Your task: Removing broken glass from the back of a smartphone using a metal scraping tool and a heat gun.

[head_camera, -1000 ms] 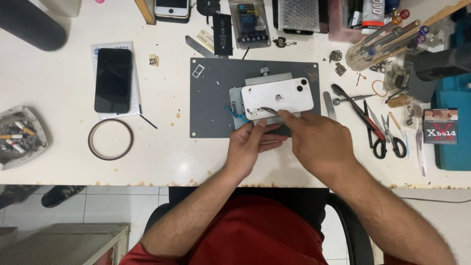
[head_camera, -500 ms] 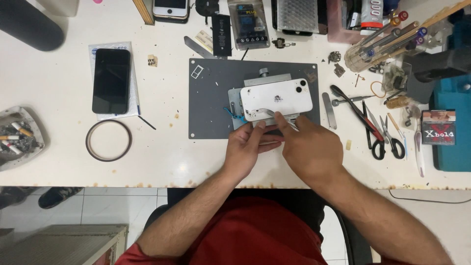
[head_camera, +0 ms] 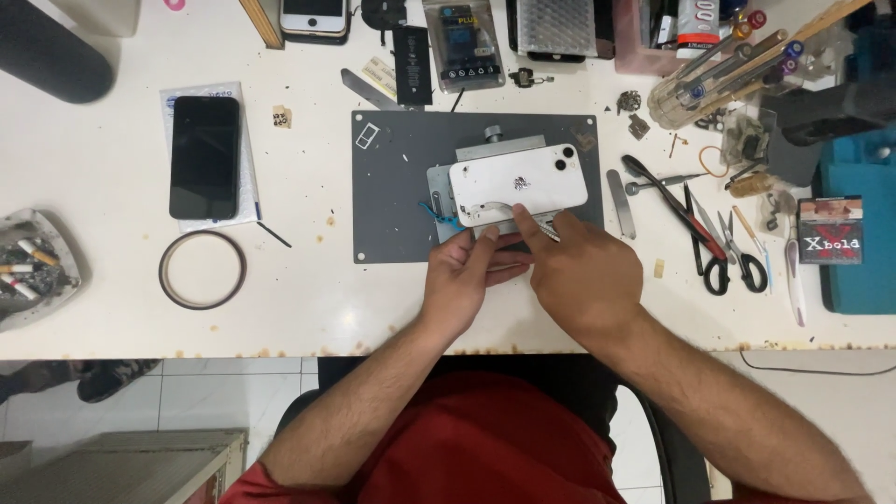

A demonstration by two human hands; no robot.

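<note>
Left hand (head_camera: 464,280) is curled with the fingertips pinching the near edge of the white phone (head_camera: 518,185), thumb side tucked under by the clamp. Right hand (head_camera: 581,273) is closed around a thin metal tool (head_camera: 546,229), index finger stretched out along it, and the tip sits right at the phone's lower edge.

Count-wise: three phones in view — the white one being worked on, a black phone (head_camera: 204,157) lying on a pale sheet off to the left, and a third phone (head_camera: 315,16) half cut off at the top edge. One roll of tape (head_camera: 202,270), one ashtray (head_camera: 28,271) at the far left, two pairs of scissors (head_camera: 723,245) on the right.

The white phone lies back-up and slightly tilted, held in a metal holder (head_camera: 485,154) on the grey work mat (head_camera: 392,177) in the middle of the white table (head_camera: 308,299) — the back has a dark scuffed spot near its centre, camera end pointing right.
</note>
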